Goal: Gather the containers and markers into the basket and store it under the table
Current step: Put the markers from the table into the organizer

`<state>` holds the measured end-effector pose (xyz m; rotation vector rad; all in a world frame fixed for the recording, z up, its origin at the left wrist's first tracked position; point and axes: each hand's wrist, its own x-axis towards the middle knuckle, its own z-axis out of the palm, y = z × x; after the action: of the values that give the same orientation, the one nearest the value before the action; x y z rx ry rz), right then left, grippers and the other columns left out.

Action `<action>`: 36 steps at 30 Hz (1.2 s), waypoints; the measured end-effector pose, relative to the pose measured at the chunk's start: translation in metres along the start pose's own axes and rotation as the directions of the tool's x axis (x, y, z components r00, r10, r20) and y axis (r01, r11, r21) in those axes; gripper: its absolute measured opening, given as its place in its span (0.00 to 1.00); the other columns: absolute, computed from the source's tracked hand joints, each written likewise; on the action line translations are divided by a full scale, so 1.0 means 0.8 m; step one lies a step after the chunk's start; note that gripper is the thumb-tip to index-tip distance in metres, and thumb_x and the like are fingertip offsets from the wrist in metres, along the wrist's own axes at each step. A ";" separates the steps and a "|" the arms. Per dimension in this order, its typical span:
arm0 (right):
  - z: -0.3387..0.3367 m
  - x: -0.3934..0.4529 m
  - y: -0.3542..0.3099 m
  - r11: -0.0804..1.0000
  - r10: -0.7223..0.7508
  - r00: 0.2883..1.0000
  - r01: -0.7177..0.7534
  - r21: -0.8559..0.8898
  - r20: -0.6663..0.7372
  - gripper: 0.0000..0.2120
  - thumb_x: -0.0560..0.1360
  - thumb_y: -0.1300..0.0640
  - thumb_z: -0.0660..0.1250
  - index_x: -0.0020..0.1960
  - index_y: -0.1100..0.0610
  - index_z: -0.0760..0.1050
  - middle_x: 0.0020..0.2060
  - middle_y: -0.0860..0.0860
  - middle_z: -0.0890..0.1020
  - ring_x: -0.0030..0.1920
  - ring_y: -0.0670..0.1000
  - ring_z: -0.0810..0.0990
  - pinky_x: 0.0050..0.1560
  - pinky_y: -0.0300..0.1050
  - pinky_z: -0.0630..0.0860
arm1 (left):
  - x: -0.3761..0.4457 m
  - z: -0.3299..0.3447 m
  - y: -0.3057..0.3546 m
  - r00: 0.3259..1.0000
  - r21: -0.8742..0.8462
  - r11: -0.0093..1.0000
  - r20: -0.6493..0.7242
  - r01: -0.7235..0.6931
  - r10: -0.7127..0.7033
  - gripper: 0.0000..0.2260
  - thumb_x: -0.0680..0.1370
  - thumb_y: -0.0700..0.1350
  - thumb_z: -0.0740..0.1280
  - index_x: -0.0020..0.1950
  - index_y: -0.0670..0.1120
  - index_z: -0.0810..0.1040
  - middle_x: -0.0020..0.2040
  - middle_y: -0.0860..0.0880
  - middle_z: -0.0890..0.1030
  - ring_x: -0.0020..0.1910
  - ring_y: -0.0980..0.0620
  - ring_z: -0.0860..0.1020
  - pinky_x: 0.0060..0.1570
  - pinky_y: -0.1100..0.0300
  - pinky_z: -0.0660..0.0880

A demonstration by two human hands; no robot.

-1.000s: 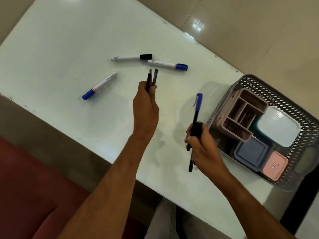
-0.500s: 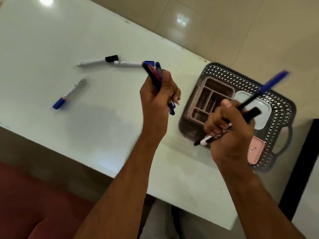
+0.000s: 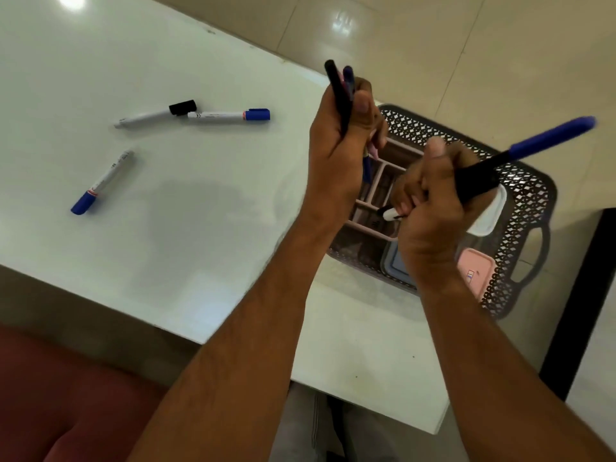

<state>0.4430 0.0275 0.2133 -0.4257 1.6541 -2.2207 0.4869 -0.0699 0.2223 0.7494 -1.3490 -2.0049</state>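
Both fists hover over the basket (image 3: pixel 526 195). Left hand (image 3: pixel 336 151) grips a pen bundle (image 3: pixel 340 91) upright; right hand (image 3: pixel 433 201) grips a blue-capped pen (image 3: pixel 546 136) angled far-right. Three markers (image 3: pixel 226 115) lie left on table (image 3: pixel 166 228).

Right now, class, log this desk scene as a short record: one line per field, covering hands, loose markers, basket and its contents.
left hand: grips a bundle of pens, tips up
right hand: grips a blue-capped pen and a white marker, above the basket
loose markers: three on the table; black-capped, blue-capped, blue-capped
basket: on the table's right end
contents: pink divided organiser, white lid, blue lid, pink lid
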 end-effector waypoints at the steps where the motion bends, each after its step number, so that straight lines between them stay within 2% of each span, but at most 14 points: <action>1: 0.000 -0.003 0.008 1.000 0.022 1.000 -0.022 -0.013 0.007 0.15 0.80 0.62 0.65 0.36 0.52 0.69 0.24 0.41 0.70 0.21 0.43 0.67 0.23 0.35 0.67 | 0.004 0.001 -0.002 1.000 0.028 1.000 0.011 -0.004 0.003 0.08 0.84 0.41 0.54 0.47 0.45 0.70 0.33 0.54 0.71 0.32 0.48 0.70 0.36 0.51 0.70; 4: -0.007 -0.015 0.029 0.993 0.078 0.997 -0.077 -0.088 0.010 0.16 0.79 0.62 0.66 0.35 0.49 0.70 0.24 0.41 0.70 0.21 0.44 0.67 0.25 0.36 0.67 | 0.012 0.001 -0.009 0.999 0.098 0.995 0.042 -0.006 0.002 0.08 0.84 0.41 0.55 0.47 0.46 0.69 0.32 0.53 0.71 0.31 0.49 0.71 0.35 0.52 0.70; 8: -0.022 -0.021 0.048 0.975 0.083 0.997 -0.082 -0.208 -0.003 0.15 0.79 0.65 0.67 0.37 0.52 0.70 0.24 0.41 0.72 0.21 0.45 0.69 0.26 0.39 0.69 | 0.010 -0.005 -0.021 0.999 0.131 0.991 0.038 0.011 -0.016 0.10 0.85 0.40 0.55 0.46 0.47 0.69 0.32 0.56 0.71 0.32 0.49 0.71 0.35 0.53 0.70; 12: -0.023 -0.019 0.050 0.967 0.057 0.998 -0.065 -0.248 -0.036 0.17 0.79 0.61 0.68 0.36 0.45 0.73 0.24 0.41 0.72 0.23 0.47 0.69 0.30 0.43 0.70 | 0.003 -0.007 -0.031 0.999 0.153 0.988 0.013 0.035 -0.037 0.10 0.86 0.41 0.55 0.46 0.48 0.69 0.32 0.56 0.72 0.32 0.51 0.72 0.36 0.55 0.72; 15: -0.020 -0.012 0.049 0.967 0.012 0.999 -0.022 -0.252 -0.041 0.16 0.79 0.60 0.69 0.37 0.43 0.74 0.25 0.45 0.73 0.23 0.48 0.71 0.29 0.43 0.71 | 0.000 -0.003 -0.033 0.999 0.156 0.987 0.014 0.045 -0.048 0.10 0.86 0.41 0.55 0.46 0.48 0.69 0.32 0.55 0.72 0.32 0.46 0.71 0.37 0.50 0.72; 16: -0.020 -0.012 0.052 0.961 0.001 0.999 -0.013 -0.277 -0.046 0.15 0.79 0.60 0.69 0.38 0.44 0.74 0.25 0.51 0.73 0.24 0.52 0.72 0.29 0.47 0.73 | 0.000 -0.003 -0.034 0.999 0.151 0.988 0.015 0.045 -0.048 0.10 0.86 0.41 0.56 0.46 0.47 0.70 0.32 0.55 0.72 0.33 0.45 0.70 0.38 0.49 0.72; 18: -0.021 -0.017 0.059 0.949 -0.013 0.999 -0.002 -0.315 -0.044 0.13 0.78 0.60 0.71 0.39 0.48 0.73 0.28 0.55 0.74 0.26 0.59 0.73 0.29 0.57 0.74 | -0.001 -0.002 -0.033 0.999 0.146 0.988 0.013 0.043 -0.046 0.09 0.86 0.41 0.56 0.47 0.46 0.70 0.32 0.56 0.73 0.34 0.44 0.71 0.36 0.50 0.72; 23: -0.035 -0.030 0.071 0.888 -0.088 0.996 0.085 -0.451 0.015 0.09 0.78 0.62 0.73 0.42 0.63 0.75 0.31 0.60 0.77 0.28 0.65 0.76 0.29 0.60 0.75 | 0.005 -0.006 -0.026 1.000 0.159 0.987 0.029 0.006 -0.011 0.09 0.86 0.41 0.56 0.47 0.48 0.70 0.33 0.56 0.73 0.34 0.46 0.72 0.34 0.56 0.73; 25: -0.040 -0.030 0.071 0.862 -0.098 0.995 0.095 -0.497 0.021 0.10 0.77 0.63 0.74 0.42 0.65 0.75 0.32 0.58 0.77 0.30 0.65 0.77 0.30 0.58 0.76 | 0.007 -0.008 -0.027 1.000 0.163 0.987 0.030 -0.002 -0.003 0.10 0.86 0.40 0.55 0.46 0.48 0.70 0.32 0.58 0.73 0.33 0.50 0.72 0.35 0.57 0.72; 26: -0.042 -0.030 0.070 0.851 -0.105 0.994 0.107 -0.513 0.032 0.09 0.77 0.64 0.74 0.42 0.64 0.75 0.33 0.54 0.78 0.32 0.61 0.80 0.32 0.55 0.78 | 0.008 -0.008 -0.029 1.000 0.165 0.986 0.029 -0.004 -0.001 0.10 0.86 0.40 0.55 0.46 0.48 0.70 0.32 0.58 0.73 0.32 0.51 0.72 0.35 0.57 0.72; 28: -0.043 -0.031 0.066 0.836 -0.120 0.991 0.130 -0.533 0.054 0.07 0.75 0.66 0.74 0.43 0.64 0.76 0.36 0.49 0.78 0.38 0.47 0.81 0.38 0.43 0.78 | 0.007 -0.009 -0.031 1.000 0.168 0.986 0.025 -0.005 0.001 0.10 0.86 0.40 0.55 0.46 0.47 0.69 0.32 0.58 0.73 0.32 0.51 0.72 0.35 0.57 0.72; 30: -0.043 -0.033 0.063 0.823 -0.127 0.990 0.143 -0.550 0.067 0.06 0.74 0.69 0.74 0.45 0.66 0.77 0.38 0.48 0.78 0.40 0.38 0.77 0.44 0.34 0.76 | 0.005 -0.008 -0.032 1.000 0.174 0.985 0.026 -0.002 -0.003 0.10 0.86 0.40 0.56 0.46 0.47 0.69 0.32 0.58 0.73 0.33 0.50 0.72 0.35 0.57 0.72; 33: -0.043 -0.034 0.059 0.819 -0.146 0.986 0.165 -0.550 0.079 0.05 0.75 0.69 0.73 0.47 0.67 0.78 0.40 0.45 0.79 0.43 0.35 0.78 0.46 0.30 0.75 | 0.003 -0.008 -0.034 0.999 0.178 0.984 0.033 -0.003 -0.002 0.10 0.86 0.40 0.56 0.46 0.47 0.69 0.31 0.58 0.73 0.33 0.50 0.72 0.35 0.58 0.73; 36: -0.039 -0.037 0.058 0.828 -0.147 0.983 0.184 -0.529 0.111 0.01 0.79 0.65 0.68 0.49 0.64 0.78 0.42 0.43 0.79 0.43 0.36 0.79 0.46 0.30 0.75 | 0.003 -0.009 -0.033 1.000 0.187 0.982 0.028 -0.008 0.003 0.10 0.86 0.39 0.56 0.46 0.48 0.69 0.32 0.57 0.73 0.33 0.51 0.73 0.34 0.60 0.73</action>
<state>0.4606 0.0547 0.1592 -0.8011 2.2738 -1.7847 0.4861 -0.0683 0.1950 0.8025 -1.5700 -1.9085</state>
